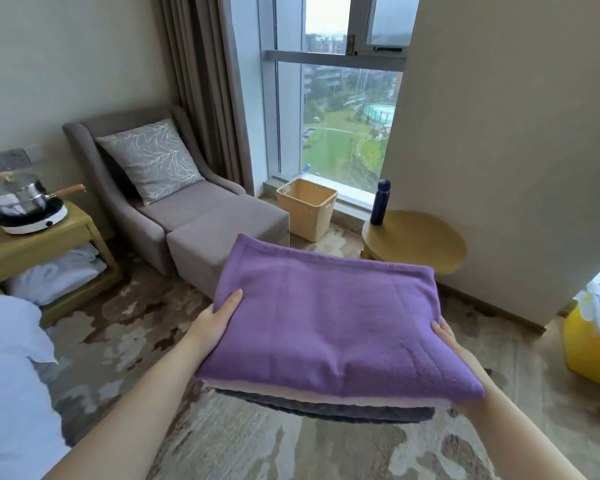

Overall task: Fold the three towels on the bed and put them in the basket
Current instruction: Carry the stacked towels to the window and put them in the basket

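Fingers [232, 298] clasp a folded purple, pink, grey towel stack [326, 327].

**Two bare forearms, two bare hands**

Both arms are uncovered along all of their visible length; skin runs from the picture's bottom edge to the fingertips. The left forearm [136, 403] is slim and smooth and ends in the left hand [219, 315], of which the thumb and wrist show. The right forearm [520, 434] is likewise sleeveless. Of the right hand [445, 336], only the thumb and the edge of the palm are visible.
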Demonstrator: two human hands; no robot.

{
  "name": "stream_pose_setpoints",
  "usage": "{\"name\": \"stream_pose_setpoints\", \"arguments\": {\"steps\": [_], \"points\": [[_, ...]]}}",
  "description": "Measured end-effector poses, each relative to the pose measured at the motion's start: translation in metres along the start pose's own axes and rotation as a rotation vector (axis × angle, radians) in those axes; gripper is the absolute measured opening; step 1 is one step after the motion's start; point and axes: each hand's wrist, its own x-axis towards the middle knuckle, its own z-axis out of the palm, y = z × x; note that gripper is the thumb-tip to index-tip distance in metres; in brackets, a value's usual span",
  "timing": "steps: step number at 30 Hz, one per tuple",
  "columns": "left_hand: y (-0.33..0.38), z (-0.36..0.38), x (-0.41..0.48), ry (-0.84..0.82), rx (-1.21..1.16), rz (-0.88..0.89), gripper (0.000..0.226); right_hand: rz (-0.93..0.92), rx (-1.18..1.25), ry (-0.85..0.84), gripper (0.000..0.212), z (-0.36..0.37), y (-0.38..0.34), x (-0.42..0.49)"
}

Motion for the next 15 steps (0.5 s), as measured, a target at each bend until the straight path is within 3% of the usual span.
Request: {"name": "stream_pose_setpoints", "arguments": {"steps": [7, 10, 11, 13, 15], "points": [[0.006, 0.012, 0.125, -0.009, -0.025, -0.080, 0.063, 0.029, -0.032, 0.059, 0.051, 0.029, -0.012, 0.135], [0.031, 0.009, 0.206, -0.025, -0.038, -0.071, 0.050, 0.013, -0.148, 0.086, 0.075, 0.054, -0.021, 0.219], [0.044, 0.007, 0.233, -0.032, -0.037, -0.074, 0.050, 0.000, -0.183, 0.109, 0.068, 0.060, -0.027, 0.248], [0.071, 0.003, 0.282, -0.027, -0.023, -0.066, 0.058, 0.018, -0.202, 0.122, 0.055, 0.074, -0.041, 0.296], [0.100, 0.001, 0.327, -0.026, 0.009, -0.058, 0.069, 0.007, -0.219, 0.143, 0.077, 0.090, -0.062, 0.338]]}}
